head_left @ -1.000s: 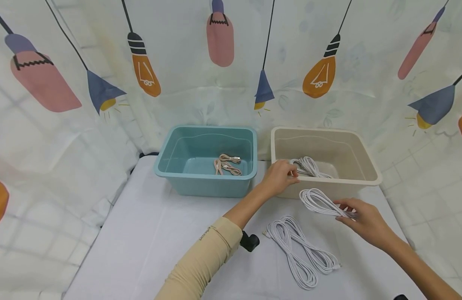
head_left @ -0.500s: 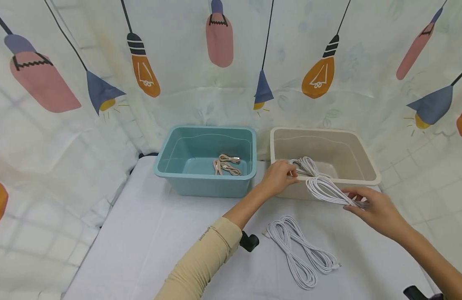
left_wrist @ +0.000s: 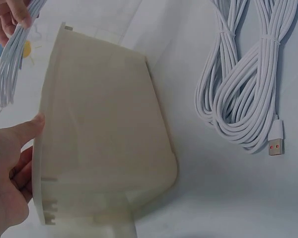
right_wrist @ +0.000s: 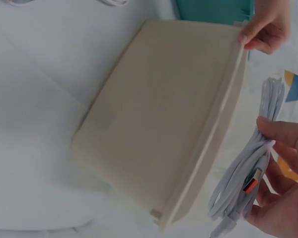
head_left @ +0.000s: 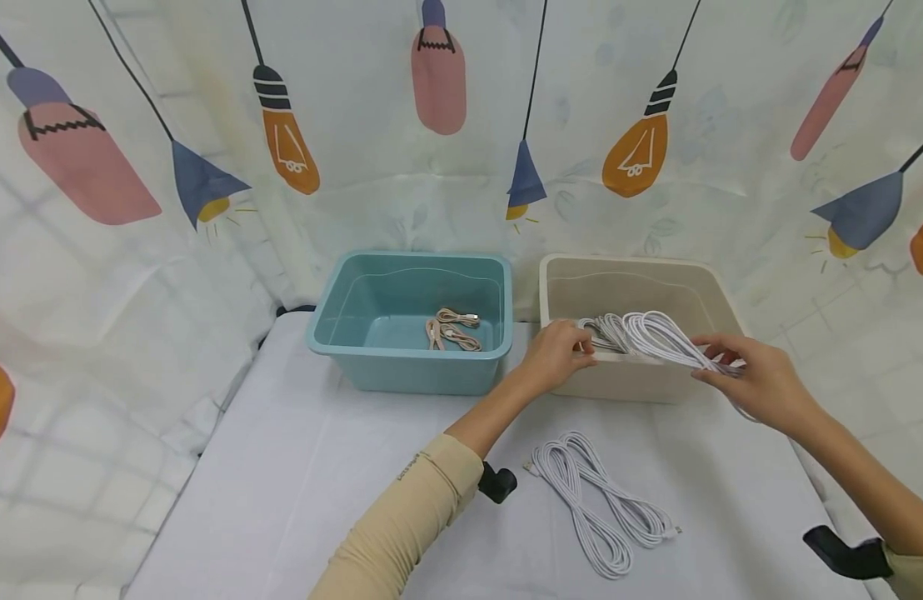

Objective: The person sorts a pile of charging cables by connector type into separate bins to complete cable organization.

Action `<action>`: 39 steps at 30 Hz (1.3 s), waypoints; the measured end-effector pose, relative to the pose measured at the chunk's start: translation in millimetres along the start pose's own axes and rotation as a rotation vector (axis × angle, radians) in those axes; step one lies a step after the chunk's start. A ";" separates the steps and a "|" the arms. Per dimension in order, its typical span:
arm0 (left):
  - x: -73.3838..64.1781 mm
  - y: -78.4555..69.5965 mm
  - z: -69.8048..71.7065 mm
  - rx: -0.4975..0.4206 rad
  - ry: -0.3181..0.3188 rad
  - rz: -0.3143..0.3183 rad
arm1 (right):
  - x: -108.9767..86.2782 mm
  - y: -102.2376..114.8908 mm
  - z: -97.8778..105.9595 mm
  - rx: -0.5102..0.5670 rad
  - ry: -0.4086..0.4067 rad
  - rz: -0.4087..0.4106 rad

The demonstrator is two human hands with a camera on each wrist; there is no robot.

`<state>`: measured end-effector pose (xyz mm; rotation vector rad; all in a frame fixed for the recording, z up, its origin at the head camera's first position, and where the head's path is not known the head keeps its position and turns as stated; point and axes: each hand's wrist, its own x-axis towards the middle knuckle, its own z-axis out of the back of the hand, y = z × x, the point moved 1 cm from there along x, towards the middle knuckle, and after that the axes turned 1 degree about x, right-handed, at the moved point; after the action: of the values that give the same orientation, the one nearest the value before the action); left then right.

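Observation:
My right hand (head_left: 761,379) pinches a coiled white USB cable (head_left: 660,337) over the front rim of the beige bin (head_left: 634,379). In the right wrist view the cable's USB plug (right_wrist: 252,181) shows beside the fingers. With thumb and fingers my left hand (head_left: 557,357) grips the bin's front rim near its left corner; the left wrist view shows the thumb on the outside. Another bundle of white cable (head_left: 607,332) lies inside the bin, partly covered. Two more coiled white cables (left_wrist: 243,89) lie on the table in front.
A teal bin (head_left: 401,367) stands left of the beige one, with several small tan cables (head_left: 456,329) inside. Both bins sit on a white-covered table (head_left: 296,483), before a patterned curtain (head_left: 341,217). Black camera mounts (head_left: 497,483) are strapped to the wrists.
My right hand has lifted the coiled cable up and away from me, from in front of the beige bin to over its rim. The left hand stays on the rim.

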<state>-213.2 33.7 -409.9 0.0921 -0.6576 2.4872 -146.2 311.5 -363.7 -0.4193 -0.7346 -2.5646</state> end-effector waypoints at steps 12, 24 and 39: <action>-1.0 -1.8 1.8 -0.007 0.008 0.005 | 37.7 -10.3 9.5 -0.029 0.017 -0.137; -1.3 -1.8 1.3 -0.013 0.002 0.013 | 66.3 -22.0 16.5 -0.030 0.063 -0.229; -1.0 -0.8 1.0 -0.029 -0.004 0.005 | 90.6 -38.7 18.1 -0.064 0.077 -0.341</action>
<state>-212.0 33.4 -408.9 0.0850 -0.6965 2.4816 -239.8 321.7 -329.5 -0.2279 -0.7524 -2.9099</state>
